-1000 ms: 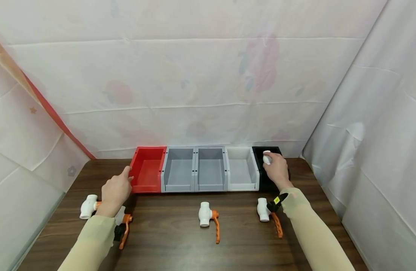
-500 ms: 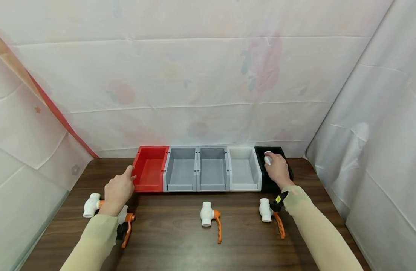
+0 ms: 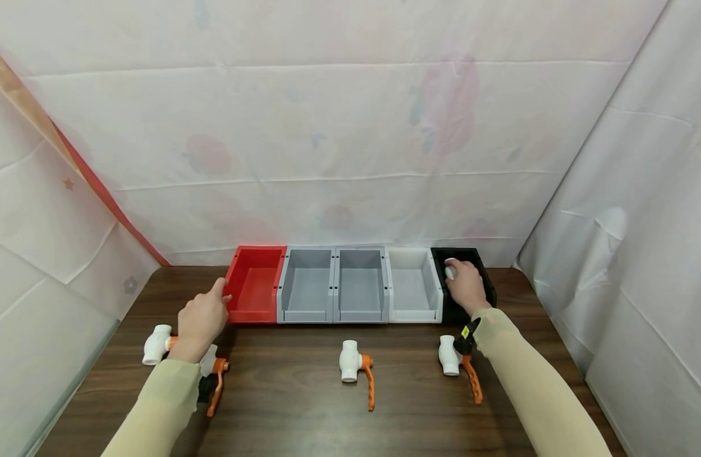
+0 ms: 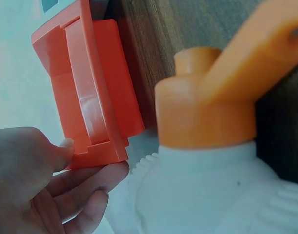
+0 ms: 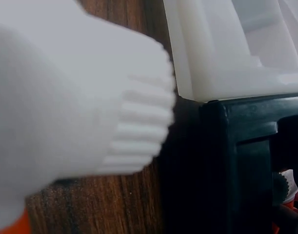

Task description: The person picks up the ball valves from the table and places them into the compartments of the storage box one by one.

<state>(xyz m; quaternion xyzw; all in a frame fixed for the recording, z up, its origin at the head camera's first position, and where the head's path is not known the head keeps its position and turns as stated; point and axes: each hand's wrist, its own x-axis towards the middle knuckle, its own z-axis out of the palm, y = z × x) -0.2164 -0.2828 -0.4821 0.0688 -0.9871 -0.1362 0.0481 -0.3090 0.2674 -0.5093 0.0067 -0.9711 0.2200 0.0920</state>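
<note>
In the head view my left hand [image 3: 203, 317] is at the left side of the red bin [image 3: 253, 285]. The left wrist view has its thumb inside the wall and the fingers outside, pinching it. My right hand [image 3: 466, 285] reaches into the black bin [image 3: 454, 314] and grips a white ball valve [image 3: 450, 271], mostly covered by the hand. Nearest my left forearm lie two white valves with orange levers, the left valve [image 3: 156, 346] and a partly hidden valve [image 3: 218, 368]. Another valve [image 3: 349, 362] lies mid-table, and one more [image 3: 449, 355] beside my right wrist.
Between the red and black bins stand two grey bins [image 3: 307, 315] [image 3: 359, 315] and a white bin [image 3: 416, 315], all in one row at the back of the brown wooden table [image 3: 293, 406]. A patterned white curtain [image 3: 339, 127] hangs behind and at both sides.
My right hand and the valve in it have sunk slightly deeper into the black bin. The head view has shifted a little; my left hand stays at the red bin.
</note>
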